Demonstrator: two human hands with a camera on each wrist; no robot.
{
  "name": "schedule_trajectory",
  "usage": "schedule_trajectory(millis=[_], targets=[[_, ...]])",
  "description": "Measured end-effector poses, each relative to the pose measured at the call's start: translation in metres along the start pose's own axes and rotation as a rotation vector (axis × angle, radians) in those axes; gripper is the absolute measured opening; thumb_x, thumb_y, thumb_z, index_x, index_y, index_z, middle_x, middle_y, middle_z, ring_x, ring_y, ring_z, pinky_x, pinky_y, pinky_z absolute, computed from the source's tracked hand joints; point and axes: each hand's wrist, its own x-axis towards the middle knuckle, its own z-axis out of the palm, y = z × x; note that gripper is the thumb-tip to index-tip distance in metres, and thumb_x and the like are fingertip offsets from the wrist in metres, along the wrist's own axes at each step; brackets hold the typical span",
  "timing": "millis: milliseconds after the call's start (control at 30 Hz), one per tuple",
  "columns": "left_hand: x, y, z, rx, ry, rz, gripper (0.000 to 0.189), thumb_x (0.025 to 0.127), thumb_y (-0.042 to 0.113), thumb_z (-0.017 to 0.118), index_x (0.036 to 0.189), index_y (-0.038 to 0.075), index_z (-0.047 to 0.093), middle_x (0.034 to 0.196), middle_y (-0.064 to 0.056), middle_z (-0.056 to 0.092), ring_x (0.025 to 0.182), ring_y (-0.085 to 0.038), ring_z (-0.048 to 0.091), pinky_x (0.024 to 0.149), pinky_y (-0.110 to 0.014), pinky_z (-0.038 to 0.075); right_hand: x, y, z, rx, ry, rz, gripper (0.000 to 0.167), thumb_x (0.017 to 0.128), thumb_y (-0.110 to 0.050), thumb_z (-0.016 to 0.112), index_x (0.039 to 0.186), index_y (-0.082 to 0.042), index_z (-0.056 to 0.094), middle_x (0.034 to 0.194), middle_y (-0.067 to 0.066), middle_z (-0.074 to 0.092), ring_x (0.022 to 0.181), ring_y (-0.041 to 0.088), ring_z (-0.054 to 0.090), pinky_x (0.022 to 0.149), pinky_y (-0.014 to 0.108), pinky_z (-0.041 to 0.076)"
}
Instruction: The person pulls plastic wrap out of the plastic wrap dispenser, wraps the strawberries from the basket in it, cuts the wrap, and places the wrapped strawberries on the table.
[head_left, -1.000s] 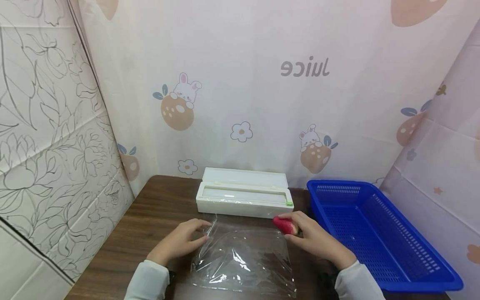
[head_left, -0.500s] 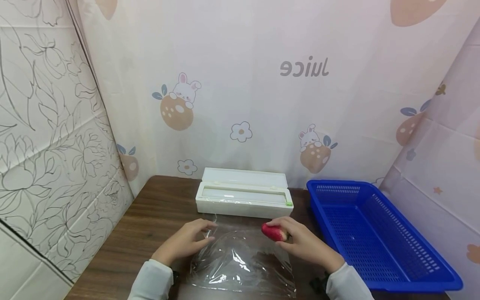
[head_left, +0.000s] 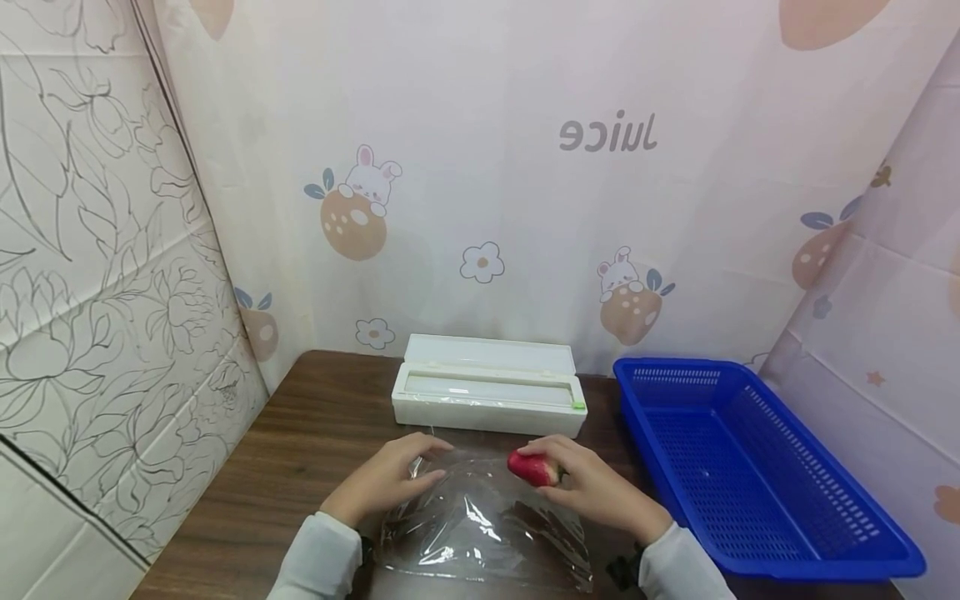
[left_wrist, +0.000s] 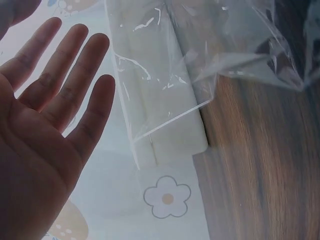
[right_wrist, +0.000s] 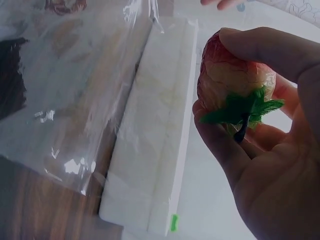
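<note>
Between thumb and fingers my right hand (head_left: 592, 483) holds a red strawberry (head_left: 531, 468) above the right side of a sheet of clear plastic wrap (head_left: 480, 525). In the right wrist view the strawberry (right_wrist: 235, 75) shows a pale top with green leaves and a dark stem. My left hand (head_left: 386, 479) hovers over the wrap's left side. Its fingers (left_wrist: 90, 70) are spread and nearly straight in the left wrist view, with nothing in them. The wrap lies spread on the wooden table, wrinkled and shiny, its far edge by the white wrap dispenser box (head_left: 487, 417).
The dispenser box stands at the back with its lid raised and a green slider (head_left: 578, 406) at its right end. To the right sits a blue perforated basket (head_left: 825, 568). Brown wooden table (head_left: 247, 500) shows at left; patterned curtains stand behind.
My right hand has carried the strawberry leftward, from beside the wrap's right edge to over the wrap. The left hand has shifted slightly right. Box and basket have stayed put.
</note>
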Motion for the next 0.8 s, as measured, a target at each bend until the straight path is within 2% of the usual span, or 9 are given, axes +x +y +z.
schedule_trajectory(millis=[167, 300, 600, 800], targets=[[0.004, 0.001, 0.005, 0.005, -0.021, 0.016, 0.036, 0.098, 0.023, 0.067, 0.129, 0.007, 0.062, 0.120, -0.006, 0.066, 0.105, -0.026, 0.066, 0.091, -0.039, 0.055, 0.003, -0.002, 0.006, 0.030, -0.014, 0.003, 0.056, 0.082, -0.006, 0.081, 0.132, -0.019, 0.061, 0.122, -0.006, 0.061, 0.107, 0.011, 0.059, 0.087, 0.033, 0.054], [0.007, 0.005, 0.008, -0.008, -0.055, -0.019, 0.041, 0.097, 0.028, 0.068, 0.132, 0.009, 0.060, 0.124, -0.006, 0.065, 0.109, -0.024, 0.064, 0.094, -0.039, 0.053, 0.004, -0.003, 0.013, 0.059, -0.020, -0.007, 0.057, 0.083, -0.008, 0.082, 0.134, -0.014, 0.058, 0.123, -0.004, 0.063, 0.108, 0.011, 0.060, 0.088, 0.033, 0.054], [0.014, 0.012, 0.018, -0.077, -0.098, -0.069, 0.052, 0.091, 0.032, 0.076, 0.135, 0.012, 0.058, 0.125, 0.000, 0.062, 0.111, -0.023, 0.062, 0.094, -0.035, 0.053, 0.008, -0.010, 0.025, 0.177, -0.054, 0.079, 0.057, 0.080, -0.008, 0.084, 0.129, -0.013, 0.055, 0.118, -0.001, 0.064, 0.099, 0.009, 0.063, 0.082, 0.028, 0.056], [0.016, 0.015, 0.023, -0.124, -0.110, -0.081, 0.058, 0.088, 0.037, 0.078, 0.138, 0.016, 0.057, 0.125, 0.001, 0.061, 0.109, -0.019, 0.063, 0.091, -0.030, 0.054, 0.010, -0.013, 0.033, 0.182, -0.068, 0.125, 0.057, 0.078, -0.012, 0.086, 0.125, -0.016, 0.053, 0.114, -0.003, 0.064, 0.097, 0.007, 0.063, 0.081, 0.027, 0.056]])
